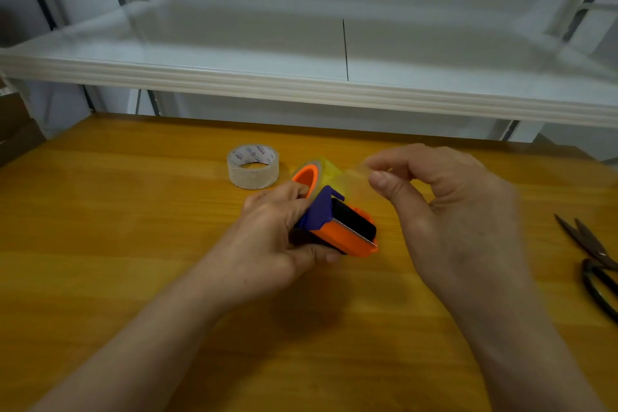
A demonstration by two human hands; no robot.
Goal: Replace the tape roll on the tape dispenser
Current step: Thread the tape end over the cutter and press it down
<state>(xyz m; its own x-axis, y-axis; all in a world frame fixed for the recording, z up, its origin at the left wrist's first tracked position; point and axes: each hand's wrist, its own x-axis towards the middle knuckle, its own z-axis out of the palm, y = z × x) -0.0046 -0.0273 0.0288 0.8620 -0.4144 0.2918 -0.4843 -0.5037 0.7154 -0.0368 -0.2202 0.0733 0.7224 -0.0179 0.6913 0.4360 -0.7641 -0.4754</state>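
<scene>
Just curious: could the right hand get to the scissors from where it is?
Probably yes. The scissors lie in the open on the table to the right of the right hand, nothing between them, though it would first drop the tape end.

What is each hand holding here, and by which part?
Left hand grips the dispenser around its body, behind the blade. Right hand pinches the free end of the tape between thumb and fingers.

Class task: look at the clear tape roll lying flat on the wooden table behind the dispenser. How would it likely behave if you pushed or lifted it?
The clear tape roll with a printed cardboard core lies on its flat side, so a push would probably slide it, not roll it. Stood on edge, it could roll away. Its hollow centre suggests it is fairly light and easy to hook with a finger.
</scene>
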